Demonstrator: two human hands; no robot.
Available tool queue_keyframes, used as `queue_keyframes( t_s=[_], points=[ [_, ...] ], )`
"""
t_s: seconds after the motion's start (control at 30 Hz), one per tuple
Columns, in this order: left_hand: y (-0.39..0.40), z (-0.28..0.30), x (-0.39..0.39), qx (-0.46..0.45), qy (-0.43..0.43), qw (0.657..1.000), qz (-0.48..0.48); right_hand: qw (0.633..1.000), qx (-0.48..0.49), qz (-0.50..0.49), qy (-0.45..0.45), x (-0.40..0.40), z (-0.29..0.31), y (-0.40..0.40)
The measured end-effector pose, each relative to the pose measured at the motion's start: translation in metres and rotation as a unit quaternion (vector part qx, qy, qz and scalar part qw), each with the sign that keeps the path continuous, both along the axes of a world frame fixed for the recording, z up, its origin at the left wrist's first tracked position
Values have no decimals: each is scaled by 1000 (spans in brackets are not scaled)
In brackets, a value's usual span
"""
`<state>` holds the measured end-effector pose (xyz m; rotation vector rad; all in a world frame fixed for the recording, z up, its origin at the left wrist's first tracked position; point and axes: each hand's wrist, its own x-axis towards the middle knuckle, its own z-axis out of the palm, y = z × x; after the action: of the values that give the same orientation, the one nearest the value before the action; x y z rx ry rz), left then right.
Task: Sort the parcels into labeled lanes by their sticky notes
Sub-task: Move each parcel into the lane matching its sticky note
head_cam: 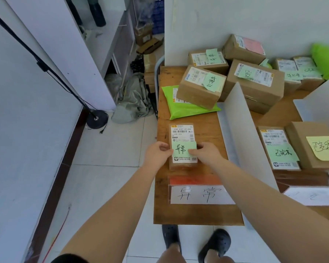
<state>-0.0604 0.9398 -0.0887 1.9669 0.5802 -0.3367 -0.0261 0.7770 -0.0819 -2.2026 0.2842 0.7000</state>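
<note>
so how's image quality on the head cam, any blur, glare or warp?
Head view: wide-angle warp bows the white wall panel; the bright green bag at the right edge is smeared; even soft light, no glare; the green sticky note between left hand and right hand reads sharp.

The green sticky note [183, 149] on the small parcel [182, 133] said 异常. The white lane sign [198, 194] said 异常 too.

Bare wooden table [188, 215], matt and grainy; brown cardboard box [180, 130] with a glossy white paper label and a matt green paper note [183, 149]; shiny green plastic mailer [180, 109]; matt white divider [243, 130]; glossy floor tiles [110, 149]
</note>
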Motion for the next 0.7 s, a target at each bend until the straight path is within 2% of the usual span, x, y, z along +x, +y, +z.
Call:
queue_keyframes(
  t_s=[0.1, 0.3, 0.4, 0.53, 0.7],
  points=[
    [-3, 14, 15, 30, -42, 999, -7, 998, -7, -38, -41, 9, 10, -4],
    [-25, 52, 74, 17, -123, 992, -33, 986, -12, -41, -164, 58, 46, -22],
    [-42, 61, 110, 10, -119, 992, -38, 980, -19, -19, -197, 98, 61, -32],
    [-62, 57, 147, -20, -72, 997, -31, 974, -34, 7, -224, 147, 68, -43],
    [-80, 45, 181, -55, -60, 995, 52, 953, -94, 76, -279, 199, 57, -48]
  ],
)
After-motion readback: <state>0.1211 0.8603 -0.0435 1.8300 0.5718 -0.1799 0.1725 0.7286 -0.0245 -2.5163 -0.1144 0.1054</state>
